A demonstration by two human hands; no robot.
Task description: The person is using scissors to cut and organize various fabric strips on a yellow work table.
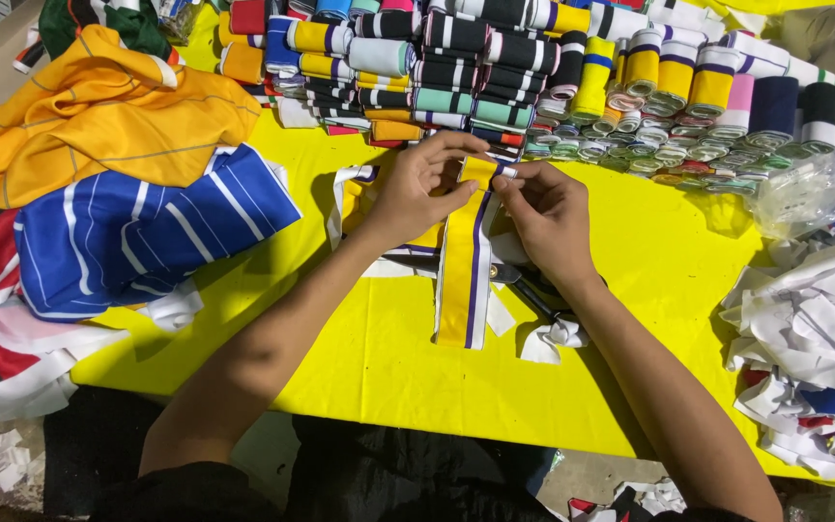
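Fabric lies heaped at the left: an orange cloth (pixel 99 111) above a blue striped cloth (pixel 147 237), both on the yellow table (pixel 669 261). Next, the left hand (pixel 417 188) curls over the far end of a yellow, white and purple ribbed band (pixel 464 261), thumb pressed against fingers in a pinch on its top edge. The band runs from that end toward the person, flat on the table at its middle. The right hand (pixel 548 217) pinches the same end from the other side. The band looks light, soft and limp, likely stretchy; the folded end seems the surest place to grip. Rolled bands (pixel 553 72) are stacked beyond. White scraps (pixel 814 329) pile at the right.
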